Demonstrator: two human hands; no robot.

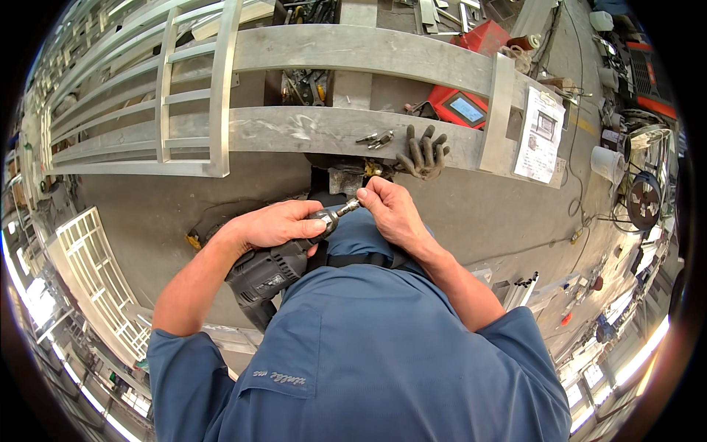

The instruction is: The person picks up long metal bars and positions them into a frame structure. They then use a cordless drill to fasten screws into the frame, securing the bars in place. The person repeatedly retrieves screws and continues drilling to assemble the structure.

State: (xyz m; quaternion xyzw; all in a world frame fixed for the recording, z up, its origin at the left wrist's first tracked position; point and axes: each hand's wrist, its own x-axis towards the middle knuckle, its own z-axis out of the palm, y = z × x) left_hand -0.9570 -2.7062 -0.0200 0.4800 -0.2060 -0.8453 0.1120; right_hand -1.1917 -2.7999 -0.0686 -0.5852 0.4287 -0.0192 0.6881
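My left hand (274,224) is wrapped round the front of a dark grey power drill (266,277), just behind its chuck. The drill lies slantwise before my body, its nose up and to the right. From the nose sticks a short shiny metal bit (349,207). The fingers of my right hand (392,210) pinch together at the bit's far end; its very tip is hidden by them. Just beyond my hands, on the near metal beam (294,131), lie a few small metal bits (378,139) and a dark, worn work glove (424,153).
A pale metal frame with bars (224,96) rests across the beams at left. Red equipment with a lit screen (464,109) stands behind the near beam. A paper sheet with a drawing (540,135) lies at right. Cables (578,188) run over the floor.
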